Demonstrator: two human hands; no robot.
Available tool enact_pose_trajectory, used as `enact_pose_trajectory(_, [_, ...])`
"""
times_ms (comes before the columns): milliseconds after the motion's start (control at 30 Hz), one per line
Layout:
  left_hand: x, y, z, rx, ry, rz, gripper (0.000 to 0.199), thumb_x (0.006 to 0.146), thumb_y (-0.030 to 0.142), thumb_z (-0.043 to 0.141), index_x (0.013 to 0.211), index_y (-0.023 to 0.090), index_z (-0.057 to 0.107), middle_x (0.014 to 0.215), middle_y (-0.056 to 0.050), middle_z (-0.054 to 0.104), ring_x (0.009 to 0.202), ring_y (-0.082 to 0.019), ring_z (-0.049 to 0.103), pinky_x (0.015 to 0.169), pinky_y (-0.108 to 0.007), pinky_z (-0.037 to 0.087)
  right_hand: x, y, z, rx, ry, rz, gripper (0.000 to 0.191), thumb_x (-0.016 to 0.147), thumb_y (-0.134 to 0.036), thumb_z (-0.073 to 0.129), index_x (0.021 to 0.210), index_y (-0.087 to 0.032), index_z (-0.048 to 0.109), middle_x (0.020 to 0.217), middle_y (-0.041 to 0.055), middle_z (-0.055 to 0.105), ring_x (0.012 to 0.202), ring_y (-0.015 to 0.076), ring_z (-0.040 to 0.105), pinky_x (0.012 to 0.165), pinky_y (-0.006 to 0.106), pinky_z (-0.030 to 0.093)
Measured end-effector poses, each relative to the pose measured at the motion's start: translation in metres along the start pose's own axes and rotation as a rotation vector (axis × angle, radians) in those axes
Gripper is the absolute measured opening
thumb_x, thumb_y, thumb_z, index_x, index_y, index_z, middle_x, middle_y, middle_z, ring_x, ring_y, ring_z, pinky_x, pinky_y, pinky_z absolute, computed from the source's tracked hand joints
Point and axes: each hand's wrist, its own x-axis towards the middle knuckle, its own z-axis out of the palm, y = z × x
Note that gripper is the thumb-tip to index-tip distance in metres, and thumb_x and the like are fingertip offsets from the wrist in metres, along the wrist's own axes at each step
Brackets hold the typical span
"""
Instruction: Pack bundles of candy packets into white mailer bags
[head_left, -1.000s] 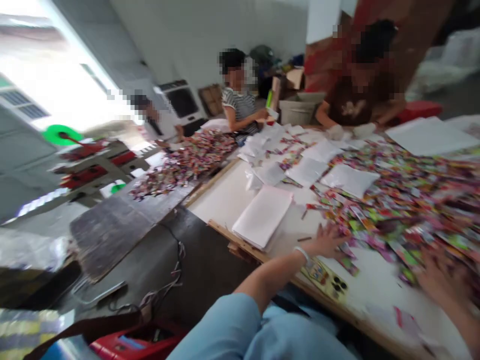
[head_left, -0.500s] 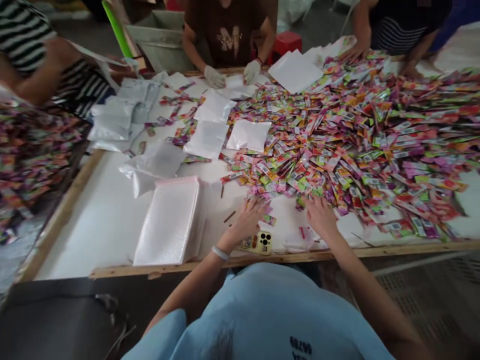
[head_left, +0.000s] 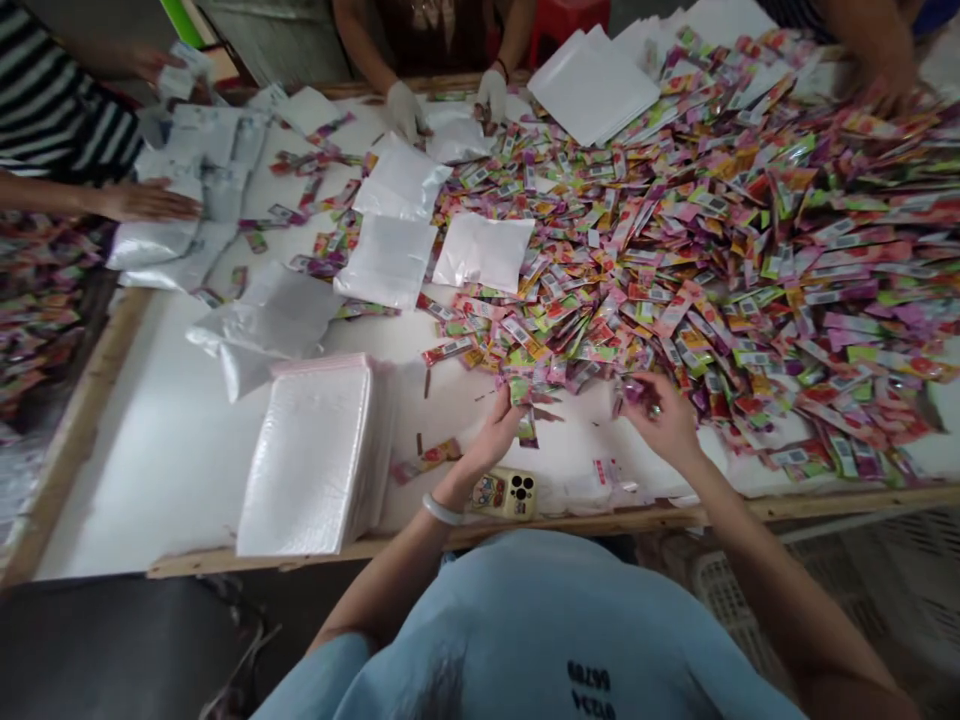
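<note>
My left hand (head_left: 496, 428) is closed on small green and pink packets (head_left: 519, 392) at the near edge of a large heap. Another packet (head_left: 528, 430) lies right by its fingers. Off to the right, my right hand (head_left: 663, 418) pinches a purple packet (head_left: 634, 390), its fingers bent around it. The heap of colourful stick packets (head_left: 705, 260) spreads over the table beyond both hands. Below my left wrist lies a phone in a yellow case (head_left: 504, 494). A loose orange packet (head_left: 441, 453) rests left of that wrist.
A stack of clear plastic bags (head_left: 307, 450) stands at the left. Filled white pouches (head_left: 484, 250) lie mid-table, and white sheets (head_left: 592, 88) at the back. Across the table are a co-worker's gloved hands (head_left: 407, 112); another co-worker's hand (head_left: 154, 200) rests on pouches. A wooden rim (head_left: 585, 524) edges the table.
Both hands were lowered flat at the heap's edge; now each has closed on packets. An orange packet now lies beside my left wrist. The view has tilted down slightly.
</note>
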Motion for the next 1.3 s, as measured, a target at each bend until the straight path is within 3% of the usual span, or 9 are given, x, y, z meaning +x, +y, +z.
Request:
enact_pose_trajectory(133, [-0.004, 0.007, 0.009, -0.522, -0.176, -0.229, 0.045, 0.085, 0.037, 0.068, 0.127, 0.020, 0.064, 0.113, -0.012, 0.076, 0.108, -0.033, 0.074, 0.091, -0.046, 0.058, -0.033, -0.030, 0.006, 0.051, 0.304, -0.004, 0.043, 0.092, -0.036, 0.061, 0.132, -0.021, 0.058, 0.105, 0.0117, 0.070, 0.088, 0.0250, 0.071, 0.075, 0.039, 0.062])
enact_pose_trajectory(367, [-0.012, -0.012, 0.026, -0.740, -0.130, -0.493, 0.041, 0.073, 0.045, 0.085, 0.101, 0.018, 0.070, 0.088, -0.003, 0.075, 0.078, -0.018, 0.069, 0.068, -0.028, 0.055, -0.049, -0.088, 0.021, -0.129, -0.382, -0.584, 0.041, 0.095, -0.021, 0.052, 0.134, -0.028, 0.064, 0.123, 0.0087, 0.071, 0.124, 0.0264, 0.061, 0.112, 0.052, 0.050])
enact_pose_trajectory(533, [-0.047, -0.012, 0.023, -0.741, -0.183, -0.590, 0.059, 0.053, 0.034, 0.099, 0.101, 0.018, 0.068, 0.083, -0.001, 0.074, 0.068, -0.015, 0.067, 0.065, -0.025, 0.053, 0.013, -0.036, 0.014, -0.303, -0.116, -0.155, 0.047, 0.097, -0.026, 0.049, 0.142, -0.015, 0.059, 0.132, 0.0178, 0.067, 0.130, 0.0346, 0.054, 0.114, 0.060, 0.042])
enact_pose_trajectory(633, [-0.060, -0.010, 0.024, -0.788, -0.252, -0.668, 0.060, 0.047, 0.026, 0.101, 0.096, 0.019, 0.067, 0.081, 0.000, 0.072, 0.067, -0.014, 0.068, 0.062, -0.024, 0.053, 0.038, -0.010, 0.013, -0.531, -0.118, -0.055, 0.032, 0.099, -0.022, 0.050, 0.122, -0.017, 0.071, 0.136, 0.0174, 0.067, 0.136, 0.0386, 0.047, 0.120, 0.068, 0.028])
enact_pose_trajectory(767, [-0.043, -0.014, 0.037, -0.770, -0.049, -0.633, 0.055, 0.055, 0.047, 0.097, 0.088, 0.020, 0.062, 0.069, 0.003, 0.066, 0.056, -0.012, 0.062, 0.056, -0.024, 0.053, 0.002, -0.045, 0.017, -0.555, -0.045, -0.146, 0.020, 0.099, -0.017, 0.053, 0.100, -0.019, 0.072, 0.108, 0.0127, 0.074, 0.116, 0.0310, 0.058, 0.108, 0.052, 0.044])
enact_pose_trajectory(900, [-0.007, -0.015, 0.050, -0.707, 0.117, -0.452, 0.046, 0.061, 0.044, 0.095, 0.083, 0.018, 0.065, 0.071, 0.002, 0.069, 0.064, -0.012, 0.065, 0.062, -0.021, 0.053, -0.038, -0.087, 0.022, -0.247, -0.186, -0.369, 0.015, 0.101, -0.025, 0.054, 0.100, -0.024, 0.068, 0.096, 0.0056, 0.072, 0.105, 0.0247, 0.062, 0.096, 0.041, 0.051])
enact_pose_trajectory(1067, [0.001, -0.009, 0.039, -0.694, -0.007, -0.491, 0.061, 0.059, 0.050, 0.096, 0.104, 0.017, 0.069, 0.078, 0.000, 0.075, 0.066, -0.017, 0.071, 0.065, -0.026, 0.056, -0.030, -0.040, 0.016, -0.311, 0.121, 0.183, 0.022, 0.101, -0.034, 0.052, 0.111, -0.019, 0.064, 0.102, 0.0123, 0.070, 0.098, 0.0280, 0.062, 0.088, 0.043, 0.052])
enact_pose_trajectory(1200, [-0.016, -0.011, 0.025, -0.725, -0.135, -0.514, 0.074, 0.057, 0.039, 0.099, 0.120, 0.018, 0.068, 0.088, -0.003, 0.078, 0.076, -0.020, 0.074, 0.072, -0.028, 0.058, -0.047, -0.004, 0.012, -0.579, -0.031, 0.465, 0.025, 0.095, -0.030, 0.056, 0.114, -0.015, 0.064, 0.110, 0.0196, 0.065, 0.106, 0.0348, 0.059, 0.089, 0.048, 0.048])
enact_pose_trajectory(1300, [-0.025, -0.018, 0.020, -0.755, -0.201, -0.551, 0.062, 0.056, 0.029, 0.098, 0.110, 0.017, 0.070, 0.091, -0.005, 0.079, 0.080, -0.021, 0.074, 0.077, -0.030, 0.058, -0.070, 0.004, 0.005, -0.447, 0.011, 0.520, 0.017, 0.092, -0.023, 0.052, 0.105, -0.018, 0.060, 0.100, 0.0149, 0.064, 0.095, 0.0303, 0.061, 0.084, 0.043, 0.050])
